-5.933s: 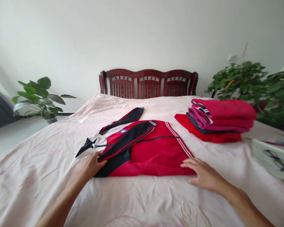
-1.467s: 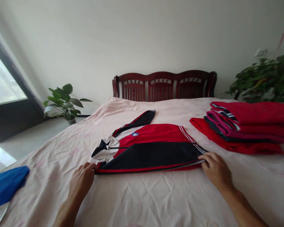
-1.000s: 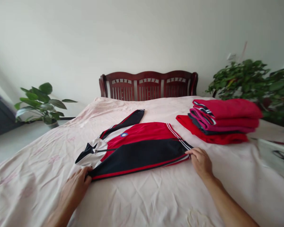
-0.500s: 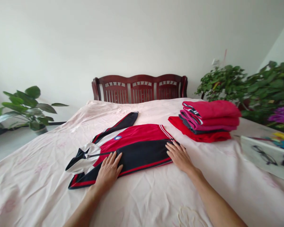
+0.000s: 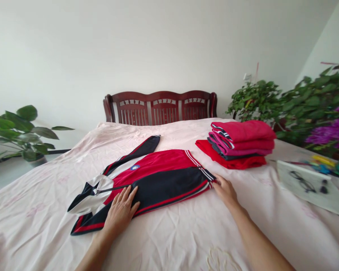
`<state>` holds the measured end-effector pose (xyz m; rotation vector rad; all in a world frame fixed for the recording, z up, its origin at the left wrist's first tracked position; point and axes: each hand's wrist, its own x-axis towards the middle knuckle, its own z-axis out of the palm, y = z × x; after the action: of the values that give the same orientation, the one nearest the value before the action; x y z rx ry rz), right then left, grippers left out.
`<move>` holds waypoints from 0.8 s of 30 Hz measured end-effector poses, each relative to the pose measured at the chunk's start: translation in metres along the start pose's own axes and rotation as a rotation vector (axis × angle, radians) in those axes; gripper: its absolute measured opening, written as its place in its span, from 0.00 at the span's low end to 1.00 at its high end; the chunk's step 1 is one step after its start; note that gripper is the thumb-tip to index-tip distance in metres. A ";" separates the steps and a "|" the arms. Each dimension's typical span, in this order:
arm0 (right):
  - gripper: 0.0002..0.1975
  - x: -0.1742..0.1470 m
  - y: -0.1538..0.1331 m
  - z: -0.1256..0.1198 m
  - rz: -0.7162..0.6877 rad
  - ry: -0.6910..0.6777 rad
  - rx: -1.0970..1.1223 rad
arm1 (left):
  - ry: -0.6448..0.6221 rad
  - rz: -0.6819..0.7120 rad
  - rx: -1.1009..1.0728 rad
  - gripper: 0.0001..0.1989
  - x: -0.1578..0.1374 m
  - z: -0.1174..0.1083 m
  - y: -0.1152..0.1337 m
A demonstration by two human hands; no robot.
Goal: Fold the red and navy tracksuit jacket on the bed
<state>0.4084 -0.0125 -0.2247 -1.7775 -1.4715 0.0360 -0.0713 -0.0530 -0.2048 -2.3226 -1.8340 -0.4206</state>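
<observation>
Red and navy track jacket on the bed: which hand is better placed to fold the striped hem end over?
Right hand: it touches the red and navy track jacket's hem; the left hand lies flat near the collar.

Bare forearms and hands [image 5: 121,210], sleeveless.

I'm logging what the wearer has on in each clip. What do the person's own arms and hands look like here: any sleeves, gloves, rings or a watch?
Both forearms are bare as far as the picture shows, with no sleeve in view. The left hand and right hand wear no gloves, and no ring, watch or bracelet shows on either.
</observation>
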 end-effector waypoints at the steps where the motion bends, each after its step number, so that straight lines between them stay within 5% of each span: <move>1: 0.23 0.001 0.002 0.001 0.006 -0.014 0.045 | -0.001 -0.002 -0.005 0.29 0.000 0.000 0.000; 11: 0.30 0.022 0.013 0.006 -0.009 -0.137 0.289 | -0.036 0.016 0.031 0.29 0.001 0.001 -0.003; 24: 0.25 0.030 0.019 0.004 0.011 -0.116 0.108 | -0.003 0.018 0.019 0.29 -0.001 0.002 -0.003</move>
<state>0.4317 0.0150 -0.2249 -1.7207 -1.5120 0.2240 -0.0736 -0.0524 -0.2074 -2.3264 -1.8095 -0.3949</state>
